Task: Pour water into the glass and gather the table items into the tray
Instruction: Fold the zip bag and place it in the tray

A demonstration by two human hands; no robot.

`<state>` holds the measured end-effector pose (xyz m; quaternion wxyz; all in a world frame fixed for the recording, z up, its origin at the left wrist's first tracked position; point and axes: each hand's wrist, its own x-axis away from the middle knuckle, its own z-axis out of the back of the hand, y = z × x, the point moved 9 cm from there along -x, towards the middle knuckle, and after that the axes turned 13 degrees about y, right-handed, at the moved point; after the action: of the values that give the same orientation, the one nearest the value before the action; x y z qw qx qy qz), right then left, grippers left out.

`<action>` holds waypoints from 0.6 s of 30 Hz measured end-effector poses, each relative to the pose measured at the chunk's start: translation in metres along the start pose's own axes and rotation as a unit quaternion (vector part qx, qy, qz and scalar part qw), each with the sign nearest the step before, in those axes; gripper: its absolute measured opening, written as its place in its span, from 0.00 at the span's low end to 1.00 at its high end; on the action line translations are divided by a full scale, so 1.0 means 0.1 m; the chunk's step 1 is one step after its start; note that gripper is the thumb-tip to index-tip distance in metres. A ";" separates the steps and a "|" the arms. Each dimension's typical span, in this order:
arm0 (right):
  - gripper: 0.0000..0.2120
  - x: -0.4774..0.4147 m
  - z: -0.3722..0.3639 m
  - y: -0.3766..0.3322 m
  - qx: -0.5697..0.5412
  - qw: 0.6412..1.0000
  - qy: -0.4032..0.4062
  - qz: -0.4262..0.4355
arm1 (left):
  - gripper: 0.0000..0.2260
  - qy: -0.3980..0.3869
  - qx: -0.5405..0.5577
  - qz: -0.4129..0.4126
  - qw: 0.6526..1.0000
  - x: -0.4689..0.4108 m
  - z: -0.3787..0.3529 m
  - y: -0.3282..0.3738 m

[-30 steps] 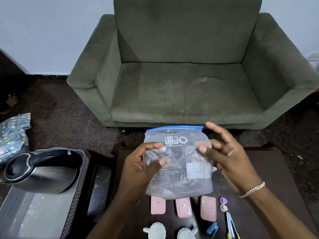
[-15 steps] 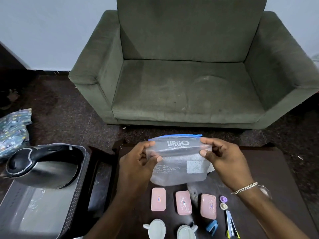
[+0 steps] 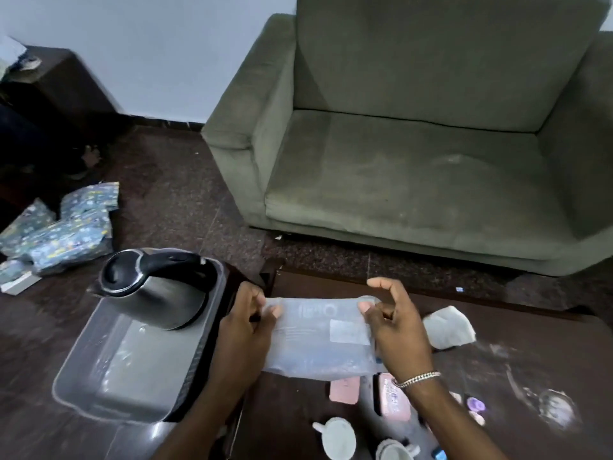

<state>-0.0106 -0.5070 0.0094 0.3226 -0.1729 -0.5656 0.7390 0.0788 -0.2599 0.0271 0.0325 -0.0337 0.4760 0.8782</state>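
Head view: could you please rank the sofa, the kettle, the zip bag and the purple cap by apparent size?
1. sofa
2. kettle and zip bag: look alike, so unranked
3. purple cap

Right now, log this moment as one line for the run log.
left hand: pinching zip bag | right hand: pinching bag's other side | kettle: in tray | pink cases: on table

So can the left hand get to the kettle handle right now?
Probably not straight away: the left hand is pinching the plastic bag. The kettle sits close beside it in the tray, its handle unobstructed.
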 end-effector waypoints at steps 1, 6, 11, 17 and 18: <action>0.10 0.05 -0.18 0.03 -0.013 1.000 -0.011 -0.003 | 0.09 -0.013 -0.005 0.003 1.000 -0.02 0.12 -0.12; 0.04 0.47 -1.16 0.14 -0.054 0.989 -0.118 -0.068 | 0.02 -0.071 -0.001 0.088 0.994 -0.05 0.84 -0.92; 0.21 0.99 -2.13 0.18 -0.037 0.965 -0.250 -0.073 | 0.12 -0.104 -0.060 0.128 0.984 -0.22 1.58 -1.55; 0.21 1.42 -3.16 0.07 0.144 0.948 -0.283 0.037 | 0.31 -0.176 -0.172 0.075 0.966 -0.54 1.97 -2.28; 0.16 1.48 -3.29 0.04 0.185 0.937 -0.290 0.054 | 0.33 -0.181 -0.214 0.063 0.958 -0.59 1.99 -2.41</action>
<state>0.0839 -0.1695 -0.0768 0.1302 0.0815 -0.4773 0.8652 0.1533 0.0368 -0.0605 0.0549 0.1496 0.2643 0.9512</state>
